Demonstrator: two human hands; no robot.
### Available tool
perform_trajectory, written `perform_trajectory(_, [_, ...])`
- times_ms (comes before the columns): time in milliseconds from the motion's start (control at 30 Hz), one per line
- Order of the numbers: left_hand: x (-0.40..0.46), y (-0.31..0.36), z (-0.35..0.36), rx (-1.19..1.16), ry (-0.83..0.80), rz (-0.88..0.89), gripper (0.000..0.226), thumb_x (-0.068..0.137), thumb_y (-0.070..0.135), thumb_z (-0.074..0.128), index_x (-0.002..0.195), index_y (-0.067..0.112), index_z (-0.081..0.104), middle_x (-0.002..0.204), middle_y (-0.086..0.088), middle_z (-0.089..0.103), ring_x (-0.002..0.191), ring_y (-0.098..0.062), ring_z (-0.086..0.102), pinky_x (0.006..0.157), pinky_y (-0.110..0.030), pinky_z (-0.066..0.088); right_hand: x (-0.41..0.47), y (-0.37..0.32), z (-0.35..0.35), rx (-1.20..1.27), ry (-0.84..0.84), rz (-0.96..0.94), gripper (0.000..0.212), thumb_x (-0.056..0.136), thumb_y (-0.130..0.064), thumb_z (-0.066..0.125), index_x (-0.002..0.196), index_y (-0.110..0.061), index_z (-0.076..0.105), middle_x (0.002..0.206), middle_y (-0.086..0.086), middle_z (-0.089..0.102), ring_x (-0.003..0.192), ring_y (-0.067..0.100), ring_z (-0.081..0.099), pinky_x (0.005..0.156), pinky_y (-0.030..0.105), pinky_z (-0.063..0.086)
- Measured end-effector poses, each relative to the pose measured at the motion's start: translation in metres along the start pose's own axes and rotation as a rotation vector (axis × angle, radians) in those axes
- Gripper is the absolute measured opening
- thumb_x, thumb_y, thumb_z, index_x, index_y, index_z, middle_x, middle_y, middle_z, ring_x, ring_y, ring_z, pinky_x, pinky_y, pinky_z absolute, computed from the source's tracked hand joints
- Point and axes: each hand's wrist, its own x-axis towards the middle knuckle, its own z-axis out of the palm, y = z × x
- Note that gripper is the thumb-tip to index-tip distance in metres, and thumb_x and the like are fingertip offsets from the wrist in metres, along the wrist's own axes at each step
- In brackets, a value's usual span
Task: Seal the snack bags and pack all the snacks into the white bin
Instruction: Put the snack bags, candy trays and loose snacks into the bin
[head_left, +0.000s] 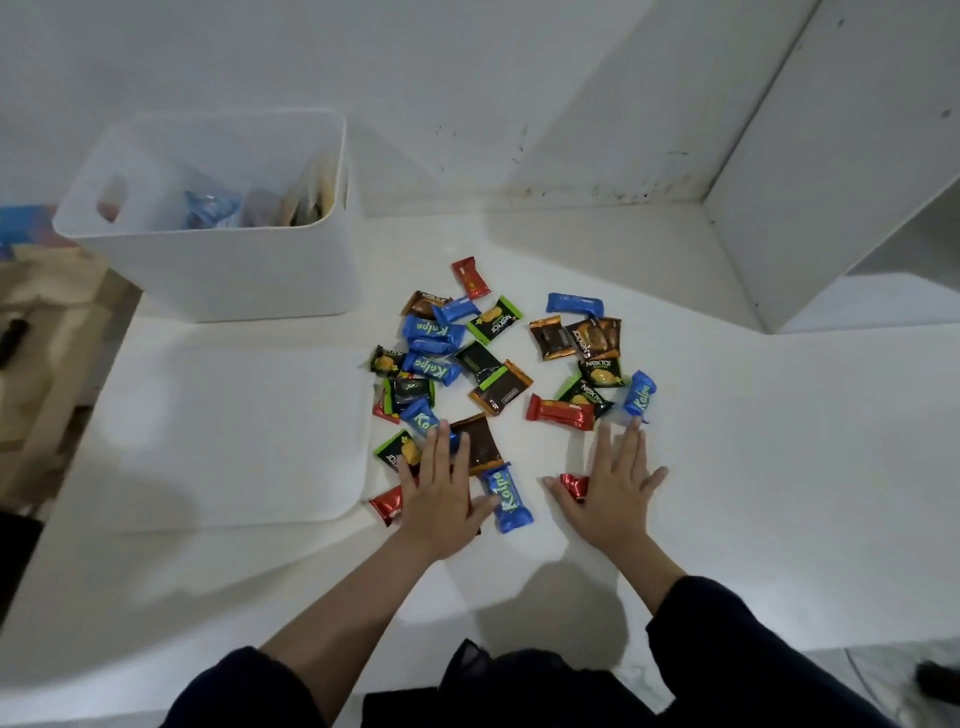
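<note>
Loosely scattered snacks (498, 374) wear blue, red, green, brown wrappers.

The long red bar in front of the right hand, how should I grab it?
Pinch the red bar across its narrow middle, coming straight down from above. It lies flat on the white counter with its long sides running left to right, so thumb and finger fit over the near and far edges. The near edge is free; a green packet crowds its far right end, so I'd stay centred or a bit left.
</note>
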Motion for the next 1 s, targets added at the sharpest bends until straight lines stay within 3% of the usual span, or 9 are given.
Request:
perform_trajectory(133, [0.023,0.011,-0.003,-0.003,0.059,-0.124,0.101,0.075,0.082,0.005,0.149,0.015,0.019,0.158,-0.019,0.005,0.145,-0.038,0.004,0.104,-0.069,0.016,0.04,0.01,-0.015,0.0,0.004,-0.082,0.125,0.054,-0.095,0.034,0.15,-0.029,-0.012,0.158,0.013,-0.022,0.145,0.037,-0.017,0.105,0.072,0.003])
perform_trajectory(267, [0.048,0.015,-0.005,-0.027,0.06,-0.264,0.11,0.062,0.088,-0.003,0.15,0.023,-0.004,0.155,-0.017,-0.021,0.142,-0.037,-0.022,0.106,-0.07,0.003,0.089,0.006,-0.035,0.032,-0.025,-0.076,0.135,0.044,-0.097,0.045,0.144,-0.039,-0.024,0.155,0.01,-0.03,0.141,0.043,-0.024,0.105,0.073,-0.001])
perform_trajectory(400, [0.071,0.015,-0.007,-0.037,0.139,-0.349,0.1,0.064,0.09,0.01,0.147,0.039,-0.007,0.155,-0.019,-0.022,0.139,-0.041,-0.023,0.1,-0.076,0.009,0.126,0.004,-0.046,-0.035,-0.126,-0.198,0.137,0.033,-0.099,0.047,0.139,-0.051,-0.026,0.154,0.006,-0.035,0.138,0.044,-0.031,0.103,0.075,-0.002])
perform_trajectory(500, [0.083,0.014,-0.013,0.003,0.165,-0.343,0.094,0.063,0.091,0.017,0.144,0.049,-0.003,0.157,-0.018,-0.014,0.142,-0.047,-0.011,0.097,-0.078,0.012,0.136,0.003,-0.043,-0.056,-0.104,-0.253,0.119,0.043,-0.099,0.042,0.141,-0.057,-0.011,0.158,0.005,-0.024,0.139,0.045,-0.027,0.101,0.077,0.002])
perform_trajectory(600, [0.088,0.012,-0.016,0.053,0.133,-0.258,0.084,0.067,0.088,0.023,0.142,0.054,0.005,0.159,-0.011,-0.005,0.143,-0.043,-0.008,0.096,-0.079,0.013,0.137,-0.001,-0.037,-0.035,-0.005,-0.213,0.097,0.056,-0.095,0.041,0.142,-0.054,0.022,0.161,0.005,0.002,0.143,0.045,-0.013,0.101,0.078,0.003])
perform_trajectory(733, [0.085,0.014,-0.016,0.036,0.207,-0.198,0.065,0.075,0.079,0.031,0.13,0.047,0.045,0.148,-0.012,0.037,0.139,-0.036,0.023,0.093,-0.074,0.028,0.137,0.0,-0.03,0.032,0.205,-0.245,0.072,0.064,-0.082,0.05,0.114,-0.032,0.063,0.141,0.012,0.047,0.133,0.044,0.035,0.098,0.072,0.026])
perform_trajectory(833, [0.084,0.018,-0.015,0.028,0.273,-0.185,0.051,0.078,0.068,0.041,0.116,0.039,0.059,0.132,-0.014,0.052,0.124,-0.037,0.039,0.088,-0.064,0.041,0.134,0.003,-0.028,0.037,0.322,-0.265,0.057,0.066,-0.072,0.054,0.095,-0.025,0.069,0.121,0.009,0.06,0.11,0.037,0.052,0.087,0.052,0.042])
perform_trajectory(933, [0.084,0.02,-0.012,-0.021,0.386,-0.159,0.027,0.079,0.043,0.063,0.103,0.029,0.064,0.121,-0.014,0.058,0.109,-0.039,0.047,0.077,-0.052,0.052,0.127,0.005,-0.033,0.081,0.349,-0.282,0.044,0.065,-0.061,0.056,0.086,-0.025,0.069,0.106,0.004,0.062,0.092,0.033,0.055,0.074,0.042,0.043])
perform_trajectory(1000, [0.084,0.022,-0.011,-0.055,0.403,-0.141,0.024,0.072,0.025,0.076,0.093,0.021,0.066,0.113,-0.014,0.062,0.098,-0.04,0.054,0.069,-0.046,0.054,0.123,0.007,-0.038,0.097,0.322,-0.294,0.043,0.065,-0.059,0.054,0.085,-0.025,0.069,0.099,0.001,0.06,0.088,0.03,0.055,0.069,0.039,0.044])
